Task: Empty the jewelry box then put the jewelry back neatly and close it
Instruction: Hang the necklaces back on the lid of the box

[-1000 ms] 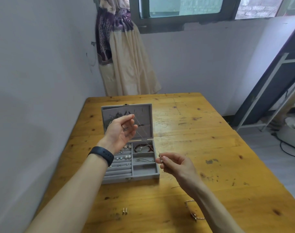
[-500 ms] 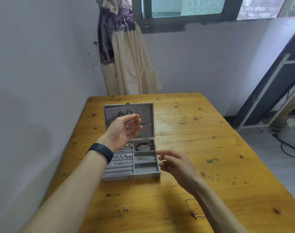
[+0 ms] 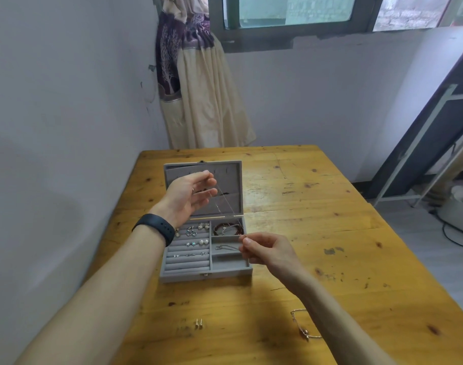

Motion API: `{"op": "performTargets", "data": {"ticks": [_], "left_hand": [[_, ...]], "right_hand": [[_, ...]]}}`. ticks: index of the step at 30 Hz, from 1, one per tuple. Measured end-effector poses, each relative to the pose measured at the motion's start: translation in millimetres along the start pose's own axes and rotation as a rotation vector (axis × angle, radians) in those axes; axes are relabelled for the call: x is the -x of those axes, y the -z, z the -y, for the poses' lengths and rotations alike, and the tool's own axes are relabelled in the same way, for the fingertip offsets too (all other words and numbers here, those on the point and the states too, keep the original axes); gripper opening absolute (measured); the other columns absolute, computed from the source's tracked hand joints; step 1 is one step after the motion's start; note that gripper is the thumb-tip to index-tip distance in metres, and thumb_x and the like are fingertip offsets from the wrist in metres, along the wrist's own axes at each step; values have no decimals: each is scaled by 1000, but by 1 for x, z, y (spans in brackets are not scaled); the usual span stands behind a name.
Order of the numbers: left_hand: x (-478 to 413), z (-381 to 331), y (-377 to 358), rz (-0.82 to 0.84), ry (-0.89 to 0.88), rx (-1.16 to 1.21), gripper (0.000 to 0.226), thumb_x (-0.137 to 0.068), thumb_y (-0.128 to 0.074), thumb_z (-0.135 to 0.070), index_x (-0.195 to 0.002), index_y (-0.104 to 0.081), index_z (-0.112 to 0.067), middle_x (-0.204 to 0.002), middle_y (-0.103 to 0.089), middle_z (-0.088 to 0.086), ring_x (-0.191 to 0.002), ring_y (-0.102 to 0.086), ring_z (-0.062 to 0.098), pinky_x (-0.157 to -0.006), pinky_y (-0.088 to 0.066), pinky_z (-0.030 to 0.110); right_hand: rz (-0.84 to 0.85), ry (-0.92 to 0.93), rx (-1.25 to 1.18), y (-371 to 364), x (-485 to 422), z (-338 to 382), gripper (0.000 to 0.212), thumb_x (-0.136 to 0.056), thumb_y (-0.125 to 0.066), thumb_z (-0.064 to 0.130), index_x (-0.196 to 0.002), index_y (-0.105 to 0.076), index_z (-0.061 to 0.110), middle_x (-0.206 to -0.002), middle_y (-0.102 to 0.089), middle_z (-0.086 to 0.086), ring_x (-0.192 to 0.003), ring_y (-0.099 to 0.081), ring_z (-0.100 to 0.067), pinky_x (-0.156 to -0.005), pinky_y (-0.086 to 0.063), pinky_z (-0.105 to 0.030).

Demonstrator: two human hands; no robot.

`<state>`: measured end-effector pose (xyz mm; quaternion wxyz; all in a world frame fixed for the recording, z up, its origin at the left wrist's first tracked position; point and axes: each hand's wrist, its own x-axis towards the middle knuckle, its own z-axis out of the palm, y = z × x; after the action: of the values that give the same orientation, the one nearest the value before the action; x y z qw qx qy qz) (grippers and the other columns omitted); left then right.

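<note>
Over the open grey velvet jewelry box [image 3: 188, 276], we are stretching a thin silver chain [image 3: 229, 206] from our flat-fingered left hand [image 3: 188, 196] to our pinching right hand [image 3: 267, 250], now curled tighter than before.

Soft daylight comes to me from the window [image 3: 291, 11] at the top of my view. It is even and fairly bright, with no hard glare. Below the window, the worktop [image 3: 330, 233] shows a pale sheen along its far boards. Shadows are weak. A broad grey one lies on the wall [image 3: 54, 193] far to the left of the window, and a thin one edges the jewelry box [image 3: 206, 276] on the side away from the window. The wide lens bows the window frame and tilts the wall to its right. Detail is sharpest below the window and softens toward the corners farthest from it. The fine chain [image 3: 229, 206] barely resolves.
</note>
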<state>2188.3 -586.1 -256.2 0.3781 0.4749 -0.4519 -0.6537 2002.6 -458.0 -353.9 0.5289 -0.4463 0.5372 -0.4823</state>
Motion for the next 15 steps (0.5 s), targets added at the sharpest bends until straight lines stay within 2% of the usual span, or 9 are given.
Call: {"op": "performTargets", "data": {"ticks": [3,5,9,12,15], "left_hand": [[-1,7,-4,-25,-38,-116,15,-98,-60,-26,-96,-70,-15,-71,-59,-3,-65,-60,15,-65,-43,28],[0,14,-6,-24,-63,-244,16,-98,-61,-25,-97,-71,-12,-66,-55,-3,-58,-56,13,-56,-36,27],[16,36,-19,50,-90,-434,18,-96,-64,-28,-99,-72,-12,-71,-67,-1,-62,-63,13,-55,-39,25],[28,55,-36,102,-128,-536,17,-97,-63,-28,-99,-72,-14,-81,-74,0,-64,-65,10,-58,-47,21],[32,77,-55,140,-179,-735,16,-97,-62,-34,-94,-72,-21,-81,-76,-8,-64,-66,8,-58,-49,22]], "right_hand": [[-87,39,109,6,6,-4,12,-90,-74,25,-100,-79,23,-91,-77,3,-84,-71,-13,-74,-56,-26],[-145,48,107,13,17,-7,12,-87,-77,26,-98,-80,22,-87,-77,2,-79,-71,-13,-71,-56,-27],[-212,54,140,39,52,-19,11,-88,-75,25,-97,-79,22,-85,-77,0,-78,-72,-17,-67,-56,-26],[-317,-13,259,59,77,-39,7,-86,-77,29,-91,-80,28,-85,-77,11,-81,-70,-5,-68,-50,-16],[-413,-65,461,80,100,-56,4,-85,-77,33,-88,-79,36,-85,-73,26,-85,-66,8,-68,-45,-4]]}}
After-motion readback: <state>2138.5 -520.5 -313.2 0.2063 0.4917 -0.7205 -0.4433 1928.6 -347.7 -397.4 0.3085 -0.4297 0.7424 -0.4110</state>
